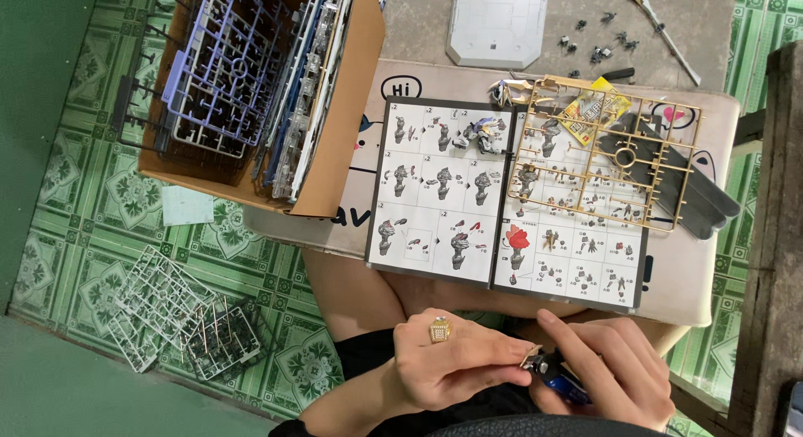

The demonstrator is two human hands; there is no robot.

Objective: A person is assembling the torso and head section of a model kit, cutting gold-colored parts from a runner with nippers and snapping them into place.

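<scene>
The left hand (452, 362) is closed, pinching a small model part (530, 357) at its fingertips. The right hand (615, 366) is closed around blue-handled nippers (562, 383), long axis running lower right to upper left, tip at the part. Both sit low, over the lap. Beyond, the bench (694, 278) carries an open instruction booklet (502, 203) and a gold runner (602, 153). A cardboard box (343, 119) holds upright purple, blue and white runners (226, 69).
</scene>
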